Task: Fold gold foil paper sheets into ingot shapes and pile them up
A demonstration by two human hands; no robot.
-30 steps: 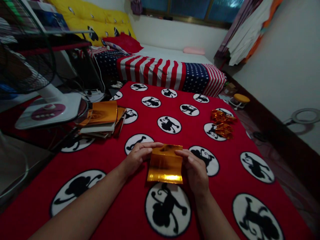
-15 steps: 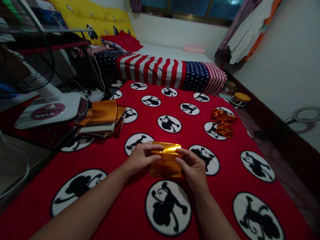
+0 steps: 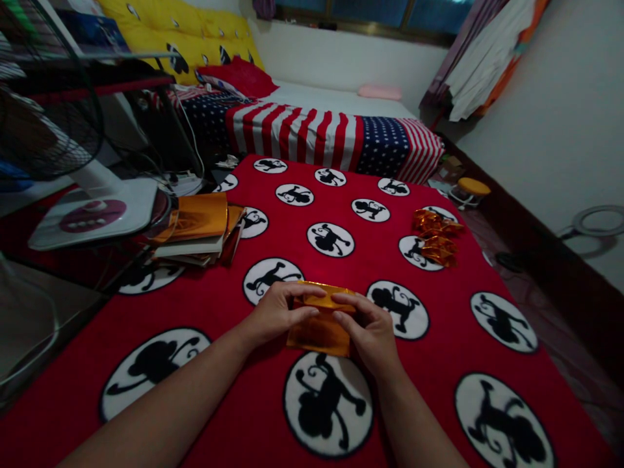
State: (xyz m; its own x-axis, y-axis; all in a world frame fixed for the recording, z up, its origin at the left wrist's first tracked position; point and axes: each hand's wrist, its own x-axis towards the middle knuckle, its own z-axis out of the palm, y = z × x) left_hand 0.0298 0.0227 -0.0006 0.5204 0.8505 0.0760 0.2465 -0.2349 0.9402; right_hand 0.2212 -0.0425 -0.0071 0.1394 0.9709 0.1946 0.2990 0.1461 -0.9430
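Observation:
A shiny gold foil sheet (image 3: 319,333) is held between both hands, just over the red blanket with monkey prints (image 3: 234,396). My left hand (image 3: 279,313) pinches its left part between thumb and fingers. On the right part, my right hand (image 3: 370,328) has the same kind of pinch, its fingertips close to the left ones. A band along the foil's far side is bent up under the fingers; its lower part hangs flat toward me.
At the left lies a stack of gold and pale sheets (image 3: 195,227), beside a white fan base (image 3: 95,214). Crumpled gold foil pieces (image 3: 436,237) rest at the right. A bed with a striped, starred cover (image 3: 312,136) stands beyond the blanket.
Both hands have moved slightly closer together along the foil. The foil has tilted a little, its near edge has shifted toward me, and the bright shine on its far band has faded.

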